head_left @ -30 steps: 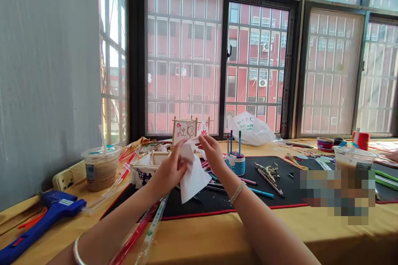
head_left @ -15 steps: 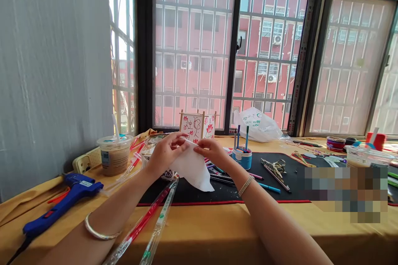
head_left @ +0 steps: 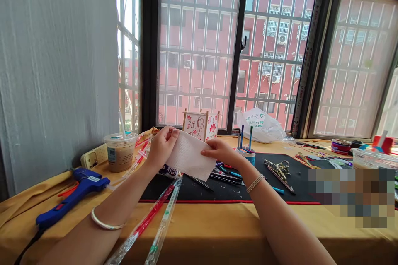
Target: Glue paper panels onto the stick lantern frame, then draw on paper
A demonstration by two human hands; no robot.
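Holding a white sheet [head_left: 191, 155], dimpled, paper-like, in both hands, raised over the front of a black mat [head_left: 224, 194]. Left hand [head_left: 162, 147]: pinching the upper left edge between thumb and curled fingers. Right hand [head_left: 224, 152]: pinching the right edge, thumb flat on the near face; fingertips behind the sheet hidden, so their exact placing cannot be told.

Sheet spread fairly flat, broad face toward the wearer. Long axis runs left to right, sloping down to the right; one free corner points down and right, above some dark pens [head_left: 224, 178] on the mat. Top edge slants down from left hand to right.

Behind the sheet: a stick frame [head_left: 196, 125] with white panels, red flowers drawn on them. Pen cup [head_left: 250, 158] just beyond the right wrist. Plastic-wrapped strips [head_left: 154, 212], red and clear, slant toward the table's near edge. Blue glue gun [head_left: 74, 194] lies left of the left forearm, handle toward the wearer.
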